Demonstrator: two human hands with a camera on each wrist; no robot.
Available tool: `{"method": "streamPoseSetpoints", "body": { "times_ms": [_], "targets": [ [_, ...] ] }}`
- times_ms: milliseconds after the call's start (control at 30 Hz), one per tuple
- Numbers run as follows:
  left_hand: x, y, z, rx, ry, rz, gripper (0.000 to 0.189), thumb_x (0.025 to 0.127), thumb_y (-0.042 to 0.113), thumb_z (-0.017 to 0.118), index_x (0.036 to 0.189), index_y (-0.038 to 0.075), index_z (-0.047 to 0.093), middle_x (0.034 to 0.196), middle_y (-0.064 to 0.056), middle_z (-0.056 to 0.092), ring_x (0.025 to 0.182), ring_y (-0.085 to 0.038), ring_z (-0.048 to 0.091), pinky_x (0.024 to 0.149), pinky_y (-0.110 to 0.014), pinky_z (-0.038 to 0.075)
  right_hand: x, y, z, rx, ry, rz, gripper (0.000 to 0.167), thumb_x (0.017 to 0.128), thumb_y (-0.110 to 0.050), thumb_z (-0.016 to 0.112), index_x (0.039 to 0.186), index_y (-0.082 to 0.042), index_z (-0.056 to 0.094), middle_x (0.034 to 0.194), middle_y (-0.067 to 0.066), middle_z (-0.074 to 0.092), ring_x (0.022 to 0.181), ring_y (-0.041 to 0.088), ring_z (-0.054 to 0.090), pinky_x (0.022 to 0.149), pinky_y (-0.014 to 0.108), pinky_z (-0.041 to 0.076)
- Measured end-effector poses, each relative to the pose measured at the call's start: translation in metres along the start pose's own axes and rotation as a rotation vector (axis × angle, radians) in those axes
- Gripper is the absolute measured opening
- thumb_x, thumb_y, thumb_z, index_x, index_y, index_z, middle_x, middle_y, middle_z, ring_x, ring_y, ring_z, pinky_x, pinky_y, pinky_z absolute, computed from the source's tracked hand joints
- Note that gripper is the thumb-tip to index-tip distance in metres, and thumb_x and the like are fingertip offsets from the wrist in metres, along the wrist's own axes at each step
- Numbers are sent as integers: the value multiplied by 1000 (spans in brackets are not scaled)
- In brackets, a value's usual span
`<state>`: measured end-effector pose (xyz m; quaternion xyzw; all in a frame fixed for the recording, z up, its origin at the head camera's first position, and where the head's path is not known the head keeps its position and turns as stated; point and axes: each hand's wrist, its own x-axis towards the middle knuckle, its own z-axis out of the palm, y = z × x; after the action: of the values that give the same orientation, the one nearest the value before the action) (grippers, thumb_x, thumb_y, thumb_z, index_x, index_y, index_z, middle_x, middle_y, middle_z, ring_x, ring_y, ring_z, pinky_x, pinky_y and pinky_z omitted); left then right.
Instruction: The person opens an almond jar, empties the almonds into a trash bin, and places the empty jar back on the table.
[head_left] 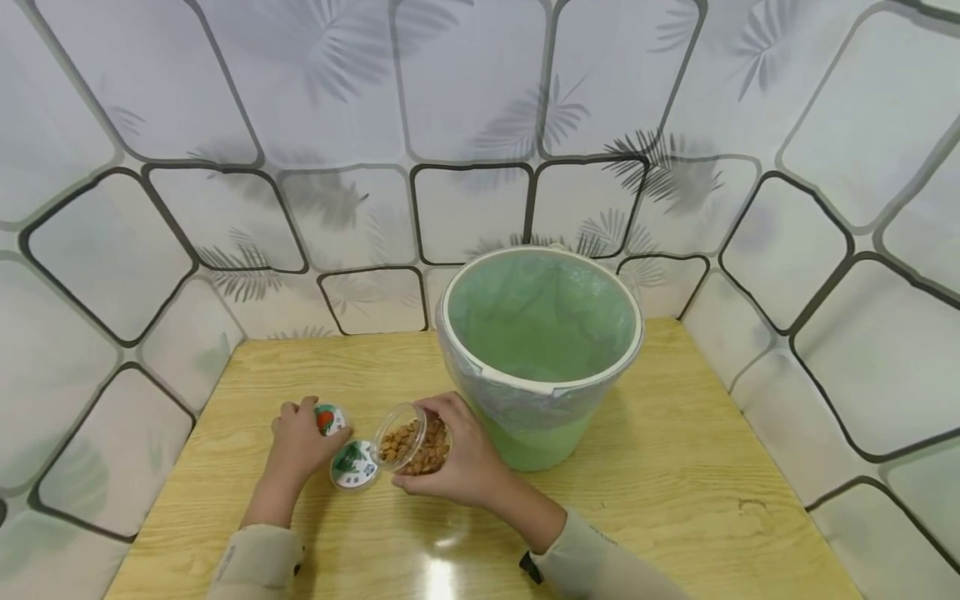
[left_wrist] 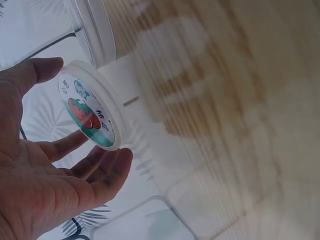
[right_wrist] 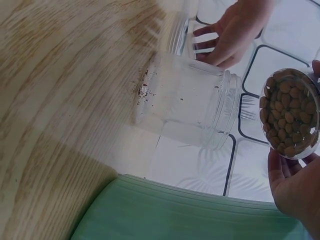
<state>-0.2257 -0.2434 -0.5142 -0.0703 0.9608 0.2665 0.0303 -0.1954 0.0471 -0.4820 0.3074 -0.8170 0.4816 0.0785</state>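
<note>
My left hand [head_left: 302,437] holds a round lid [left_wrist: 90,110] with a red tomato-like picture by its rim, thumb on one side and fingers on the other. Close beside it is a second round label [head_left: 354,464] with a green picture. Gripped in my right hand [head_left: 468,458] is a clear jar of almonds [right_wrist: 290,112], tilted with its bottom towards the right wrist camera. In that view a clear jar [right_wrist: 185,100] with small dark crumbs near its bottom stands on the table between the two hands. Whether the label caps a jar, I cannot tell.
A green bucket [head_left: 540,442] with a white rim and a clear plastic liner stands just behind and right of my right hand. The wood-grain table [head_left: 675,500] meets patterned curtain-like walls [head_left: 472,212] at the back and sides.
</note>
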Motion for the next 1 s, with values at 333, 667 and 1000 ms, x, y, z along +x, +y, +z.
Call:
{"method": "streamPoseSetpoints", "body": {
  "times_ms": [333, 667, 1000],
  "targets": [
    [1, -5, 4, 0, 1, 24, 95, 96, 40, 72, 156, -17, 26, 142, -48, 37, 121, -66, 43, 90, -69, 53, -1, 1, 0, 6, 17, -32, 88, 64, -34, 104, 137, -12, 59, 129, -4, 58, 117, 11, 57, 104, 32, 56],
    [4, -2, 6, 7, -28, 27, 92, 96, 40, 71, 156, -16, 28, 144, -47, 36, 124, -64, 42, 90, -69, 53, -2, -1, -3, -3, 37, -29, 87, 65, -35, 104, 137, -13, 59, 128, -5, 59, 118, 10, 57, 104, 32, 56],
    [5, -3, 9, -3, -25, 44, 90, 96, 40, 71, 155, -16, 31, 143, -45, 37, 122, -61, 43, 89, -68, 54, -3, -3, -6, -9, 38, -36, 87, 66, -36, 103, 137, -13, 59, 126, -7, 58, 114, 8, 56, 98, 29, 55]
  ]
}}
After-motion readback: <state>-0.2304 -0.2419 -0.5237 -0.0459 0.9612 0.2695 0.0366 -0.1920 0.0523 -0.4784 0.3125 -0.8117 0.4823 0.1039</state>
